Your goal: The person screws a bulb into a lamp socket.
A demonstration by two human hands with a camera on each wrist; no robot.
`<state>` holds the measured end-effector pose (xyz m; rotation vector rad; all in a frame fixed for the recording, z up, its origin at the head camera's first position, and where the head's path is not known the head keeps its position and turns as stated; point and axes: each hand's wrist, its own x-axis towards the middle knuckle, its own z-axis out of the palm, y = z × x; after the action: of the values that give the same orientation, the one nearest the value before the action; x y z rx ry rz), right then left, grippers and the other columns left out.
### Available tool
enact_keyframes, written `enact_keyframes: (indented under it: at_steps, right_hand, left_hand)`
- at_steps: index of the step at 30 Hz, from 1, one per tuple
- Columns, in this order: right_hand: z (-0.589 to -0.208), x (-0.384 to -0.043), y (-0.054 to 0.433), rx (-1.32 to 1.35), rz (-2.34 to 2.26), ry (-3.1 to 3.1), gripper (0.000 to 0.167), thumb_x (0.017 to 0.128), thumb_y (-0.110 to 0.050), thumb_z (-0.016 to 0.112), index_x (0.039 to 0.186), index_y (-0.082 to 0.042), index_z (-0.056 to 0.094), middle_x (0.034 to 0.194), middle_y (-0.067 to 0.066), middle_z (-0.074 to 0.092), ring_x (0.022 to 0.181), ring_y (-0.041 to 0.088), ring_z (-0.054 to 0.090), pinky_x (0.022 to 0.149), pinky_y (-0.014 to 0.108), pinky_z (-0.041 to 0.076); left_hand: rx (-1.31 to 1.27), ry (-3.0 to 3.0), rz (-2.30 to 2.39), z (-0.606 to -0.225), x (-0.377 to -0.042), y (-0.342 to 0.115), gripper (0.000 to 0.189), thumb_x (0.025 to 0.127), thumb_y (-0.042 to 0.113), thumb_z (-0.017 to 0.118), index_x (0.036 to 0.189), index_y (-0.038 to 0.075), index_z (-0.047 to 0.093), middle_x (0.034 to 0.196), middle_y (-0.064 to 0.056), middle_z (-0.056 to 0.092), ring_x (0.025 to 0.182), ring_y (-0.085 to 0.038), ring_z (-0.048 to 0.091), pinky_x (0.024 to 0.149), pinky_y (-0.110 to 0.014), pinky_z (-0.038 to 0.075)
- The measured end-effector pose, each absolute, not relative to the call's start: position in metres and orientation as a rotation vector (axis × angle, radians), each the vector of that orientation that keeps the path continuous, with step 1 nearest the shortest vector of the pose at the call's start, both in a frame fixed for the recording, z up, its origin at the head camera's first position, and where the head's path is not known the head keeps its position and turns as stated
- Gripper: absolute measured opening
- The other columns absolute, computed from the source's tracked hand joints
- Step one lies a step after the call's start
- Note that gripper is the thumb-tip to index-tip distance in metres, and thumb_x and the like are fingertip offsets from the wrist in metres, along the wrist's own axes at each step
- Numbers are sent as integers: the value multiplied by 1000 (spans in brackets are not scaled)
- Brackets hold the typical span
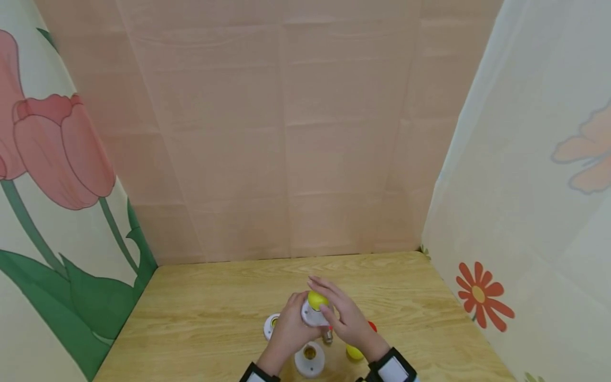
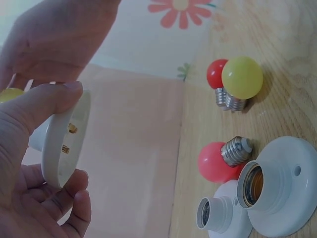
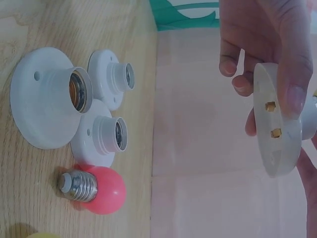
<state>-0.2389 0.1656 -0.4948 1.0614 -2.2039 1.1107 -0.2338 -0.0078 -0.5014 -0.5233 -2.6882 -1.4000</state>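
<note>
My left hand point(image 1: 292, 324) grips a round white bulb socket point(image 1: 312, 317) by its base, lifted over the wooden table. A yellow light bulb point(image 1: 317, 300) sits in the socket's mouth. Around that bulb is my right hand point(image 1: 352, 319), its thumb at the near side and its fingers stretched past the top. Two brass terminals show on the underside of the held socket point(image 3: 277, 124) in the right wrist view. The left wrist view has my left thumb over the base's rim, with only an edge of the yellow bulb point(image 2: 11, 94) visible.
White sockets stand on the table, a large one point(image 3: 44, 99) and two smaller ones point(image 3: 106, 79). Beside them lies a pink bulb point(image 3: 108, 191). A red bulb point(image 2: 216, 73) and another yellow bulb point(image 2: 242, 78) lie close together. Printed curtains border the table point(image 1: 200, 307).
</note>
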Motion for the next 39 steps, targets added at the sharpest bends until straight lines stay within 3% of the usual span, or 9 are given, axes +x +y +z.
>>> enact_keyframes:
  at_steps: [9,14,20,27,31,35,39]
  right_hand:
    - [-493,-238,166,1074,1103,-2211,49,94,-1,55,141,-13,48,142,6,51,132,19,47,110,27,37]
    - [-493,-240,166,1058,1103,-2166,49,90,-1,63,137,-12,52,131,7,57,121,21,55,104,27,44]
    - [-495,-240,164,938,1069,-2178,47,85,-16,74,129,-19,58,120,-1,59,110,15,59,95,26,50]
    - [-494,-240,163,861,1076,-2217,44,82,-26,77,123,-22,62,115,-4,57,103,11,58,88,28,54]
    - [-494,-239,163,856,1074,-2236,50,81,-26,79,127,-22,59,120,-3,56,108,12,58,91,30,53]
    - [-494,-238,164,921,1102,-2240,62,83,-18,77,139,-14,50,138,5,51,126,19,51,103,33,45]
    - [-494,-239,165,1029,1123,-2216,58,89,-8,67,143,-9,46,146,9,46,135,21,45,110,30,37]
  left_hand:
    - [-532,-2693,-1400,-503,-233,-8,84,68,40,86,136,8,50,118,-2,57,100,-15,60,81,-36,54]
    - [-504,-2710,-1416,-503,-233,-7,83,66,40,87,136,10,51,118,-1,58,100,-15,60,82,-38,54]
    - [-504,-2708,-1428,-504,-233,-7,80,66,41,87,134,14,53,118,1,57,100,-14,60,82,-39,54]
    - [-512,-2719,-1469,-507,-234,-7,79,67,38,87,134,16,53,116,2,56,98,-13,59,81,-37,54]
    - [-541,-2701,-1444,-508,-233,-8,79,67,40,86,134,14,53,116,1,57,99,-14,60,82,-37,54]
    - [-547,-2686,-1431,-507,-233,-9,81,67,41,86,135,13,52,117,0,57,102,-16,60,85,-39,53]
    - [-491,-2707,-1452,-504,-233,-9,84,65,42,87,136,12,51,120,-1,57,104,-17,60,87,-41,53]
